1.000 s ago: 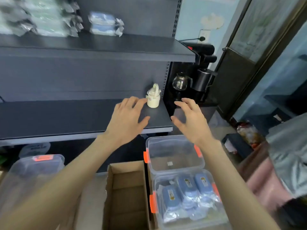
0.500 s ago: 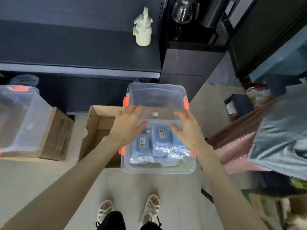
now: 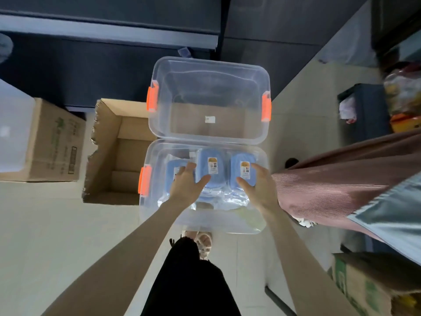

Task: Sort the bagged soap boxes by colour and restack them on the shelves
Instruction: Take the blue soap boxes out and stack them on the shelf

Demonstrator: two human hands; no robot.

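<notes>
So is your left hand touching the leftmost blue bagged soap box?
Cannot tell: head view shows left hand over leftmost blue bagged soap box, gap hidden.

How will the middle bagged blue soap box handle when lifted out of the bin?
Probably slippery: the middle soap box sits in glossy clear film. The box looks rigid, but its loose, crinkled bag end likely flops. Weight cannot be judged.

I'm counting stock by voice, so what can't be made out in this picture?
Head view:
1. Labels on the blue soap boxes: too small to read.
2. Left soap box: mostly covered by the left hand.
3. Layers beneath them in the clear bin: hidden by boxes and crinkled bags.
4. Shelf: mostly cut off by the top edge.
</notes>
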